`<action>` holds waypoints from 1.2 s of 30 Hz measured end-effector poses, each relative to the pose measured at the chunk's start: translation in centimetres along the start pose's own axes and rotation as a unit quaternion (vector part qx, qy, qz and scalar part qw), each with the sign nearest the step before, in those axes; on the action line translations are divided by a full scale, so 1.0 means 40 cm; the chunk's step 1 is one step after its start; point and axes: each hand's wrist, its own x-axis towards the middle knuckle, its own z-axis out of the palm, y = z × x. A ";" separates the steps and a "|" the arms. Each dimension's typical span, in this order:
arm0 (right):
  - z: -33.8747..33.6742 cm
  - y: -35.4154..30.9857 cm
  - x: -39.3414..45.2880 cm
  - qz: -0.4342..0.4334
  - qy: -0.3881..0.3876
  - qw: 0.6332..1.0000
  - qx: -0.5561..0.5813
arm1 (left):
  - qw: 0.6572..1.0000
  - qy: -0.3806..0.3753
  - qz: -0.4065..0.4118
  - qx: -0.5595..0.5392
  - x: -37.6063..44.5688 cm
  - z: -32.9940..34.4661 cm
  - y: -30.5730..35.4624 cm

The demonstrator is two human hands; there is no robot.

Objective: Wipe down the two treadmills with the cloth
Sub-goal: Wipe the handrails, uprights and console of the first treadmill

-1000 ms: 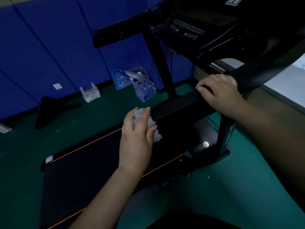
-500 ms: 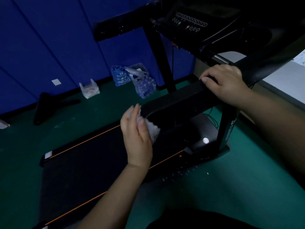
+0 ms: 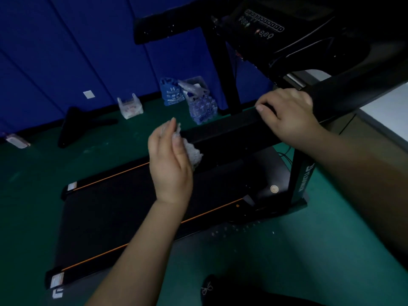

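Your left hand [image 3: 171,160] sits near frame centre, clasping the crumpled white cloth [image 3: 192,151] between thumb and fingers; the cloth is pressed against the free end of the treadmill's near handrail [image 3: 231,131]. Your right hand [image 3: 289,115] is at 2 o'clock from the left, fingers curled over the top of that same handrail, gripping it.

The treadmill [image 3: 132,208] is black with thin orange side stripes, its belt running from 7 o'clock toward centre. Its console [image 3: 265,27] with small buttons is at 1 o'clock, dim and hard to read. A round silver disc [image 3: 274,189] sits on the motor cover at 4 o'clock from the left hand.

The floor [image 3: 287,261] is green. Along the blue padded wall [image 3: 66,51] at 11 to 12 o'clock: a small white plastic bag [image 3: 130,108], a blue printed bag [image 3: 172,94], and a shrink-wrapped pack of water bottles [image 3: 203,108] just beside it. A black angled object [image 3: 75,124] lies on the floor at 10 o'clock; can't tell what it is. Only one treadmill is visible.
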 end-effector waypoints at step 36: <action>0.019 -0.166 -0.011 0.261 0.055 0.964 -0.019 | 0.773 -0.595 -0.095 -0.201 0.311 0.046 -0.069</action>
